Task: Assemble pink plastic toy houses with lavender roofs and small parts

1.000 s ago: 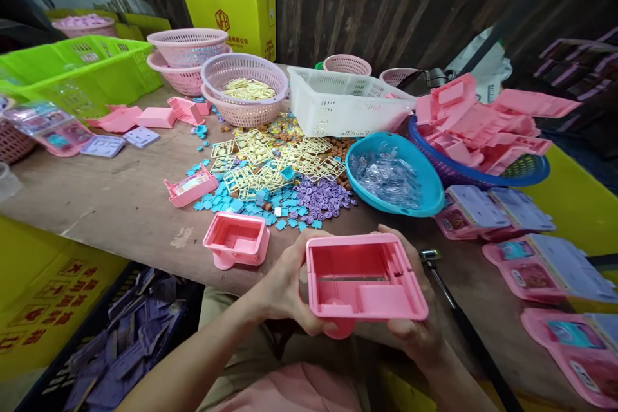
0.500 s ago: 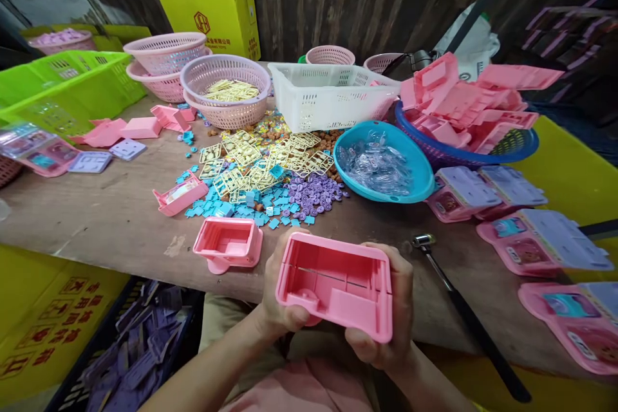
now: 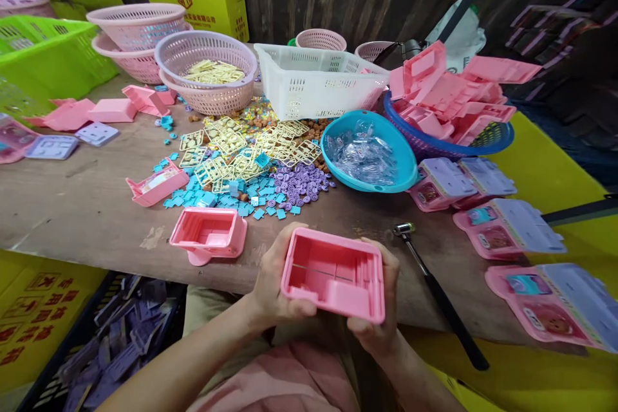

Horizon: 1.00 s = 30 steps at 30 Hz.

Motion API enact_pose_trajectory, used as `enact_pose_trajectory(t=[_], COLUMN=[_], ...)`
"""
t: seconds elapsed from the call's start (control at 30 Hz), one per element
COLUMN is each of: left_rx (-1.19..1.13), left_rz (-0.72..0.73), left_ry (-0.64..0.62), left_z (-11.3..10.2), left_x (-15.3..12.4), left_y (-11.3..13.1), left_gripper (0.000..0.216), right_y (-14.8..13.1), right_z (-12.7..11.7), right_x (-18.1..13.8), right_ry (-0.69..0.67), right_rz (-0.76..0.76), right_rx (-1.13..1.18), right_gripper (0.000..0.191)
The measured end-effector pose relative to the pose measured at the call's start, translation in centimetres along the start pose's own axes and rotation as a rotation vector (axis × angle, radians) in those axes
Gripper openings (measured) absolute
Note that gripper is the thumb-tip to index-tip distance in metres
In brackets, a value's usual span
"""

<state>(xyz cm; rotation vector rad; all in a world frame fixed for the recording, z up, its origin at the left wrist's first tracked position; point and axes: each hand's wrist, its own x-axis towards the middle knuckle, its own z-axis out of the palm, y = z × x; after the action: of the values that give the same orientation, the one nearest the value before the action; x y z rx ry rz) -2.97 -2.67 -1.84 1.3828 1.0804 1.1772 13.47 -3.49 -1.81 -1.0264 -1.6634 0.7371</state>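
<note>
Between both hands I hold a pink plastic toy box, its hollow side facing me and tilted slightly. My left hand is closed round its left end, thumb on the lower edge. My right hand grips the right end, with fingers behind and thumb below. A similar pink box rests on the table to the left, open side toward me. Behind it lies a pink tray-like part with a pale piece in it. To the right is a hammer with a black handle and metal head.
Loose blue tiles, purple swirl pieces and cream frames cover mid-table. Beyond stand a turquoise bowl of clear parts, a white basket and a blue basket of pink parts. Finished-looking pink-and-lilac cases line the right edge.
The held box has tipped a little and its inside shows at a different angle. The whole view has shifted, so table items appear further left and slightly higher. Both hands keep their hold.
</note>
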Motion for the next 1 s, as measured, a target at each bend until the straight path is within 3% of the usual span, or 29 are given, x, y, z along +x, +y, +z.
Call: enact_pose_trajectory(t=[0.07,0.13,0.23,0.33,0.4,0.5,0.67,0.87,1.0], left_rx=[0.102,0.174,0.262,0.465,0.674,0.929,1.106,1.058,1.123], left_rz=[-0.041,-0.203,-0.453,-0.554,-0.528,-0.416,-0.404,-0.476,-0.513], left_ry=[0.012,-0.029,-0.155,-0.302,-0.351,-0.375,-0.46,-0.533,-0.532], left_z=[-0.7,-1.6,-2.8,-3.3,-3.3,-2.7,-1.4,-1.0,-0.7], left_x=[1.1,2.6,5.0,7.1,7.9,8.0,6.4,6.3,6.5], left_y=[0.7,0.6,-0.6,-1.4,-0.9,0.8,2.4,2.1,2.6], left_gripper=[0.077,0.062,0.06,0.062,0.062,0.057,0.06,0.063,0.059], right_y=[1.6,3.7,7.0,8.8,8.6,6.2,0.9,-0.1,0.5], right_z=[-2.0,-4.7,-8.6,-10.7,-10.8,-9.7,-7.1,-6.1,-6.2], right_x=[0.0,0.0,-0.6,-1.8,-2.3,-2.4,-1.4,-1.7,-1.7], right_ry=[-0.098,-0.096,-0.009,-0.083,-0.077,-0.073,-0.257,-0.213,-0.347], right_rz=[0.095,0.159,0.239,0.358,0.407,0.39,0.282,0.127,0.081], right_rx=[-0.102,-0.384,-0.996,-1.248,-1.174,-0.823,-0.351,-0.332,-0.44], right_gripper=[0.074,0.065,0.044,0.027,0.024,0.021,0.033,0.049,0.051])
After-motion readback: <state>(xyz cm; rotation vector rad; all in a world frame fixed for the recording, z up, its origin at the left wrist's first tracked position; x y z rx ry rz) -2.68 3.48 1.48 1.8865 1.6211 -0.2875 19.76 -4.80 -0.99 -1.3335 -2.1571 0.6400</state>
